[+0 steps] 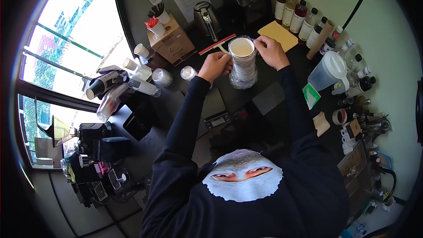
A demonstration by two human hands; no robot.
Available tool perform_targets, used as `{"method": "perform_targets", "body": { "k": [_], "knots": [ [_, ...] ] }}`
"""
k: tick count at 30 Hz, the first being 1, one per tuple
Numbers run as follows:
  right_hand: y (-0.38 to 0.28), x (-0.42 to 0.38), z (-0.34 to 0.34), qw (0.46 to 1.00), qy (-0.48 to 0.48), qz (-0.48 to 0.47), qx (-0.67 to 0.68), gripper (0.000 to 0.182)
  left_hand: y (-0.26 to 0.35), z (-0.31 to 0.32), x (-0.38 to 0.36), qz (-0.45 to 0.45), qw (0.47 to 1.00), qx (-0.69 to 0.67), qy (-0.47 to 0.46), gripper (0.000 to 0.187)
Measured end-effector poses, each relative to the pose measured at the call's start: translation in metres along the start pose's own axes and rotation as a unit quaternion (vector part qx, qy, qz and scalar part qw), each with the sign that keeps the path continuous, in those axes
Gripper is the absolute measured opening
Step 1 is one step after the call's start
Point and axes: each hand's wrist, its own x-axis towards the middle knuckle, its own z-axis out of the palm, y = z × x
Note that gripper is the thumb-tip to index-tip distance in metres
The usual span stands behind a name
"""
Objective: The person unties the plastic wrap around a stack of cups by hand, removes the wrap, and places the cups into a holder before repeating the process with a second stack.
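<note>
while two hands (216,66) (272,50) grip it, one cup stack (243,61) stands upright.

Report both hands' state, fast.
Left hand: closed on the side of the stack of paper cups.
Right hand: closed on the plastic sleeve at the stack's rim.

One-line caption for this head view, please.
Both hands, left and right, grip a plastic-wrapped cup stack on a dark counter beside kettle and bottles.
</note>
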Motion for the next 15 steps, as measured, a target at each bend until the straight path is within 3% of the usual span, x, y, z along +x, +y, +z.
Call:
{"method": "perform_targets", "body": {
  "k": [2,4,7,8,9,10,12,13,14,15],
  "knots": [
    [-0.021,0.009,-0.013,1.000,0.018,-0.019,0.003,0.026,0.010,-0.014,0.003,0.128,0.980,0.102,0.113,0.026],
    [-0.050,0.020,-0.034,0.995,0.035,-0.073,0.054,0.025,0.061,-0.023,-0.017,0.215,0.955,0.115,0.170,0.026],
    [-0.102,0.047,-0.061,0.970,0.090,-0.187,0.130,0.027,0.138,-0.039,-0.045,0.243,0.955,0.077,0.154,0.024],
    [-0.104,0.065,-0.083,0.986,-0.010,-0.132,0.101,0.035,0.163,-0.039,-0.057,0.262,0.951,0.069,0.152,0.022],
    [-0.135,0.064,-0.090,0.976,0.031,-0.169,0.136,0.021,0.182,-0.051,-0.060,0.277,0.950,0.080,0.123,0.021],
    [-0.169,0.064,-0.093,0.961,0.072,-0.204,0.171,0.022,0.197,-0.065,-0.059,0.292,0.948,0.091,0.093,0.027],
    [-0.206,0.072,-0.110,0.957,0.071,-0.215,0.180,0.022,0.224,-0.071,-0.057,0.389,0.915,0.043,0.094,0.024],
    [-0.223,0.076,-0.118,0.952,0.069,-0.228,0.192,0.023,0.259,-0.050,-0.093,0.291,0.941,0.023,0.175,0.023],
    [-0.239,0.081,-0.126,0.947,0.067,-0.242,0.203,0.023,0.272,-0.058,-0.087,0.384,0.914,-0.002,0.129,0.016],
    [-0.252,0.084,-0.132,0.941,0.065,-0.255,0.214,0.023,0.283,-0.043,-0.096,0.462,0.873,-0.019,0.155,0.015]
  ]
}}
